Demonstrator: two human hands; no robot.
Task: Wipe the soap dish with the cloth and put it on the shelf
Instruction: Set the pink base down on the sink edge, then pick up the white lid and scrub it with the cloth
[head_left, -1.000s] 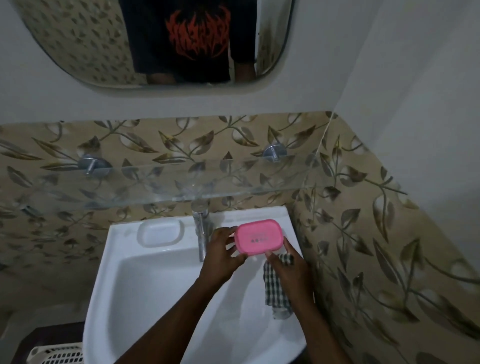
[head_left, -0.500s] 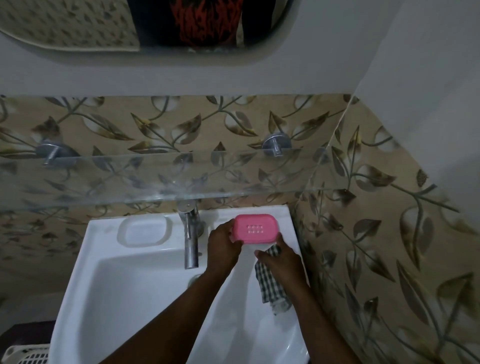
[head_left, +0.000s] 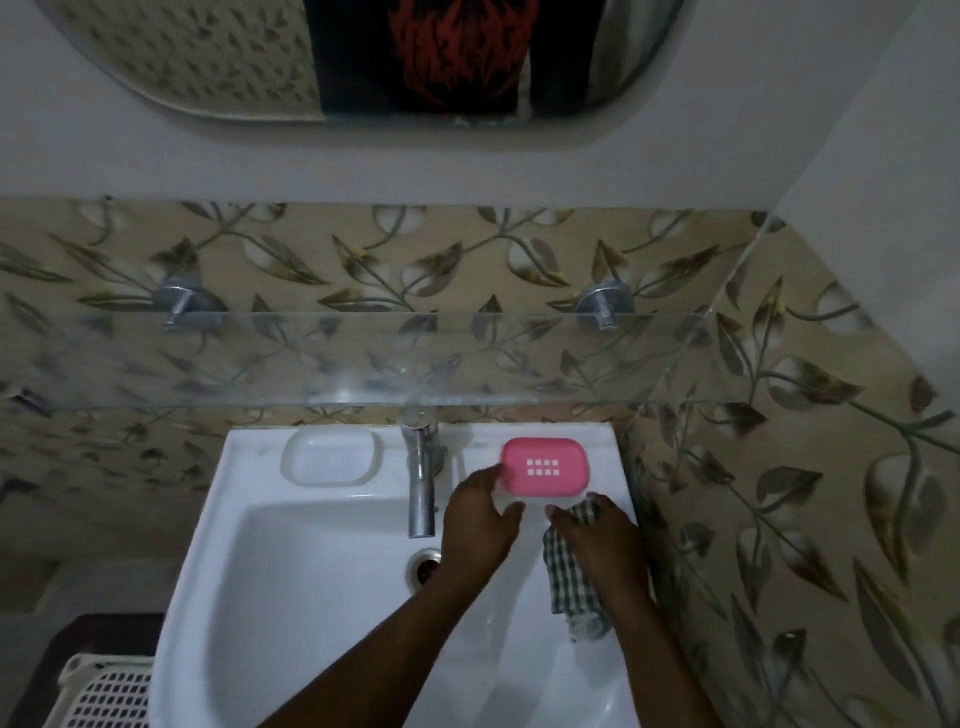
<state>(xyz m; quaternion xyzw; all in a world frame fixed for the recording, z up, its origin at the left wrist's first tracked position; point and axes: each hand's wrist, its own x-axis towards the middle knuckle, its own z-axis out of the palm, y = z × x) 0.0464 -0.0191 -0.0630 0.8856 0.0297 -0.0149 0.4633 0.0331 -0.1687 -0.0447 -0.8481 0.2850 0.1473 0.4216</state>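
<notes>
the left hand (head_left: 478, 519), just right of centre frame, curls its fingers round the left end of the pink soap dish (head_left: 544, 464), while the right hand (head_left: 597, 545) beside it grips the checked cloth (head_left: 567, 582) at the dish's near edge. the dish is over the right rear rim of the white sink (head_left: 254, 467), right of the tap (head_left: 422, 483) and below the glass shelf (head_left: 467, 358).

Glass shelf (head_left: 363, 358) over white basin (head_left: 311, 597) with tap (head_left: 422, 478)
</notes>
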